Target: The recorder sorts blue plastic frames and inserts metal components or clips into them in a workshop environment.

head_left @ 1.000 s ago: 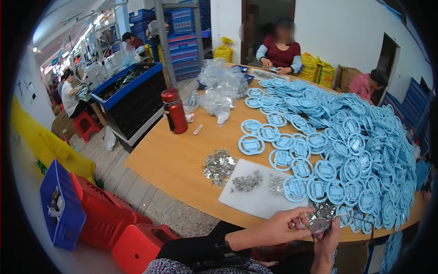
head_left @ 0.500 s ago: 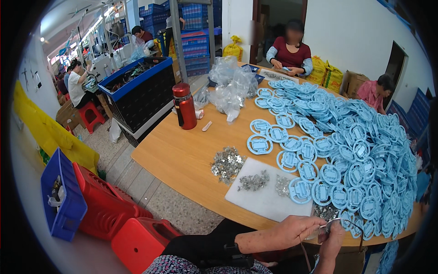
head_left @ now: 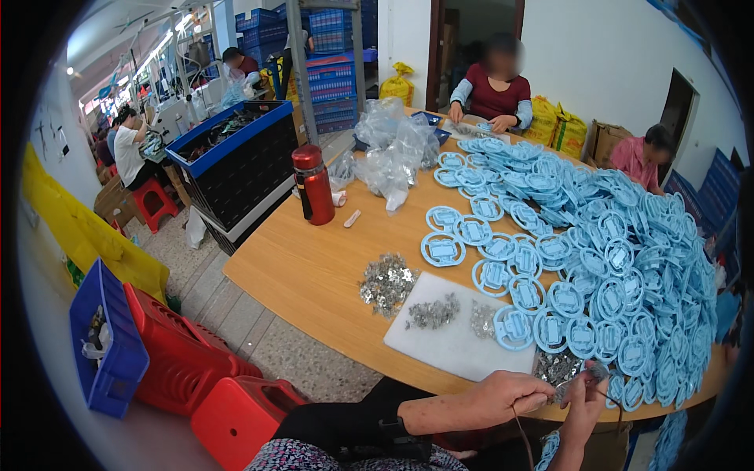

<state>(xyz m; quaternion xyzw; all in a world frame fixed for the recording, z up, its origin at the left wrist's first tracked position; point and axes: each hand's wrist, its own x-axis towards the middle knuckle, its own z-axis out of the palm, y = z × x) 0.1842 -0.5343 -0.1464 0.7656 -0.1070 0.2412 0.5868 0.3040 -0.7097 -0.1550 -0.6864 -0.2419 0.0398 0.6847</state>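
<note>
My left hand [head_left: 514,391] is closed in a pinch at the near table edge, a thin brown cord [head_left: 525,436] hanging below it. Close by on the right, my right hand [head_left: 583,408] has its fingers closed, thumb upward. Between them is what looks like a pair of eyeglasses [head_left: 616,399], mostly hidden by the fingers; a thin dark curved arm shows on the right. Just beyond lie small shiny metal pieces [head_left: 558,367]. A large heap of light blue round plastic frames [head_left: 613,259] spreads over the table's right side.
A white board [head_left: 416,339] bears small metal parts; another metal pile [head_left: 388,282] sits beside it. A red flask [head_left: 312,188] and clear plastic bags [head_left: 393,157] stand farther back. A co-worker [head_left: 493,94] sits across the table. Red stools [head_left: 243,424] are at the left.
My right hand has turned and shifted slightly right; the round lens seen at its fingertips is now mostly covered. The co-worker's hands across the table have moved apart. The view has shifted slightly.
</note>
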